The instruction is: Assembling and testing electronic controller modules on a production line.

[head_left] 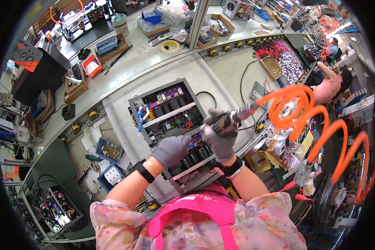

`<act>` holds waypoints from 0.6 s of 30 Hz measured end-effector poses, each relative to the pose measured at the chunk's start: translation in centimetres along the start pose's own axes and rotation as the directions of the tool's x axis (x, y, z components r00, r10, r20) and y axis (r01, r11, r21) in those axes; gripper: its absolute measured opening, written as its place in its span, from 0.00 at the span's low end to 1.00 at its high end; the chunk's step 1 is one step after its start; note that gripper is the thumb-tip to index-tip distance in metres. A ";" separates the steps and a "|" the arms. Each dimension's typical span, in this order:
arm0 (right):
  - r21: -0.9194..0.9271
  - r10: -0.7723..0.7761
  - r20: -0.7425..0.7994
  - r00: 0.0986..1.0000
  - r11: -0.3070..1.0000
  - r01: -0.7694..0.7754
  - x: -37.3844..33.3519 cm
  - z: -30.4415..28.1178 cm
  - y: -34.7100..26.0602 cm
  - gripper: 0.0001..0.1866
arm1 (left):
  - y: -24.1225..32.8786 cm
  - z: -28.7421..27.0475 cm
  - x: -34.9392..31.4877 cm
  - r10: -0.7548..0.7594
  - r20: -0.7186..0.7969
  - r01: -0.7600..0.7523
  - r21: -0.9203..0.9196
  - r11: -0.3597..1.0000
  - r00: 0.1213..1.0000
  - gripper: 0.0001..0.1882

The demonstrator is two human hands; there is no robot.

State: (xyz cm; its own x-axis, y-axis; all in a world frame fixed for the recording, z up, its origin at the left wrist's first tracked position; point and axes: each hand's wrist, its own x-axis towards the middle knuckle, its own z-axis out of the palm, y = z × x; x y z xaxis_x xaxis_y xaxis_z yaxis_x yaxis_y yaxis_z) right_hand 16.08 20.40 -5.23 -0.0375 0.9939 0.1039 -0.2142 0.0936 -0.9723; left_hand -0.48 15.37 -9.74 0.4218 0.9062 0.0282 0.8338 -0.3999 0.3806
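Workshop counter (pixel 233 71) carries pale board (pixel 118 110); on it, open metal chassis (pixel 166 116), long axis running away from the wearer, far end leaning left. Right hand (pixel 220 143) grips powered tool (pixel 230 122), rear up-right, tip obscured. Left hand (pixel 173 151) curled over chassis; contents unclear. Orange coiled hose (pixel 289 126) loops at right.

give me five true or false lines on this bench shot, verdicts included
1. The right hand holds a tool. True.
2. The left hand, at the metal case, is gloved in grey. True.
3. That case is closed. False: it is open, showing circuit boards.
4. The coils at the right are blue. False: the coiled hose there is orange.
5. A tape roll lies on the bench. True.
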 end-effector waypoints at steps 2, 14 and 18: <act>-0.029 -0.026 0.041 0.999 0.999 0.027 -0.7 -0.3 0.2 0.22 | -0.1 0.2 0.1 -0.057 -0.114 0.063 0.054 0.997 0.992 0.10; -0.162 -0.182 0.308 0.934 0.957 0.241 -2.1 -0.2 0.5 0.21 | -0.4 0.4 1.8 -0.102 -0.045 0.106 0.117 0.987 0.994 0.06; -0.110 -0.102 0.296 0.950 0.984 0.140 -2.1 -0.3 0.8 0.23 | -0.5 1.0 1.8 -0.106 -0.067 0.112 0.094 0.989 0.992 0.07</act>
State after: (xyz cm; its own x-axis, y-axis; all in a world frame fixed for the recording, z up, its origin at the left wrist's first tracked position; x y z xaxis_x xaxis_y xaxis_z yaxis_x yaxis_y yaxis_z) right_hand 16.26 18.44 -6.30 -0.3031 0.9168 0.2600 -0.1089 0.2377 -0.9652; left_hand 0.19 17.09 -10.78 0.3063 0.9507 0.0494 0.9056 -0.3070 0.2927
